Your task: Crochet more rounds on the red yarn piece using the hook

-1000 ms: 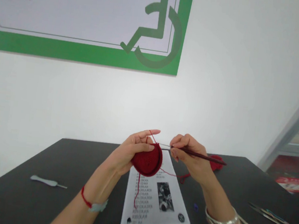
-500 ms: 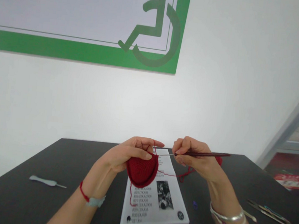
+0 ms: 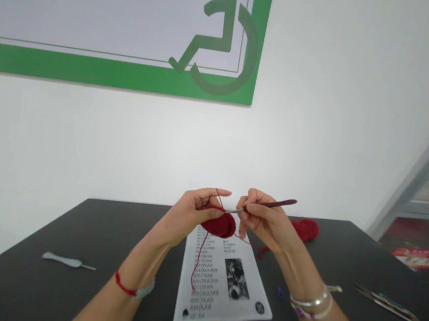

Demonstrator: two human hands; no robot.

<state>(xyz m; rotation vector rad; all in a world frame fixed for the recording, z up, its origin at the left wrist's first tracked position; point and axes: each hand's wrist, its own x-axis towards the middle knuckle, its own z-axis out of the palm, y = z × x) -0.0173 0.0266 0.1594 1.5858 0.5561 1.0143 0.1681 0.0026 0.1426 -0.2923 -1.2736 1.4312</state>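
Observation:
My left hand [image 3: 198, 211] pinches a round red crocheted piece [image 3: 218, 224] at its upper edge, and red yarn runs over its raised index finger. In my right hand [image 3: 260, 212] is a crochet hook [image 3: 279, 203] with a dark red handle; its thin metal tip touches the top edge of the piece. A loose yarn tail hangs from the piece over a printed sheet [image 3: 207, 303]. Another strand leads right to a red yarn ball [image 3: 305, 230], partly behind my right hand.
On the dark table [image 3: 115, 232], a pale-handled hook [image 3: 68, 261] lies left. A small purple item [image 3: 281, 292], a light-coloured tool [image 3: 334, 288] and metal tweezers-like tools [image 3: 387, 304] lie right. A green-bordered sign [image 3: 131, 75] hangs on the wall.
The red piece has tilted flatter and risen slightly. Both hands have moved up, my right one also leftward with the hook, whose handle now slants upward. More of the yarn ball shows.

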